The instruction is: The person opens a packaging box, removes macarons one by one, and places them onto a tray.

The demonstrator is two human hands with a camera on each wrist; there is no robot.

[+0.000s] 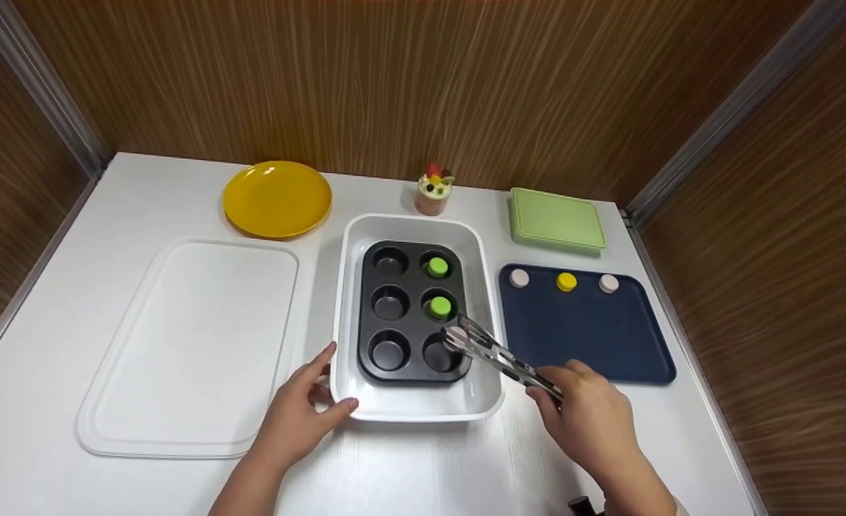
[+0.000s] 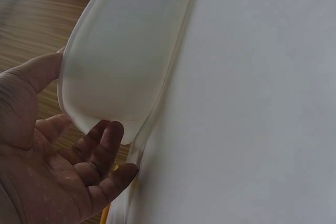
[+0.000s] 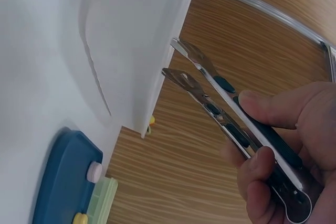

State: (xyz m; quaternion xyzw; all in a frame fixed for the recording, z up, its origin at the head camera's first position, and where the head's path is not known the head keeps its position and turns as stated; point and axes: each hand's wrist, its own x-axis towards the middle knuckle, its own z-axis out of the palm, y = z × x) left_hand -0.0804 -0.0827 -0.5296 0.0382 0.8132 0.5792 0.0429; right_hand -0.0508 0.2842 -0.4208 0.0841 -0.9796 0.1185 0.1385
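Observation:
My right hand (image 1: 594, 416) grips metal tongs with dark inlays (image 1: 512, 365). Their tips hold a small pale pink cylinder (image 1: 455, 337) over the lower right cup of a black muffin tin (image 1: 414, 315). The tin lies inside a deep white tub (image 1: 492, 358). Green cylinders (image 1: 438, 267) sit in the upper two right cups; the left cups hold nothing. At the tub's near left corner my left hand (image 1: 297, 419) holds on, thumb at the rim and fingers against the outer wall (image 2: 115, 66). The tub wall hides the tong tips' ends in the right wrist view.
Right of the tub lies a navy tray (image 1: 580, 337) with two pale pink pieces and a yellow one. Behind it is a green lidded box (image 1: 559, 221). A dessert cup (image 1: 433, 193) and a yellow plate (image 1: 278, 199) stand at the back. A white lid (image 1: 193, 344) lies left.

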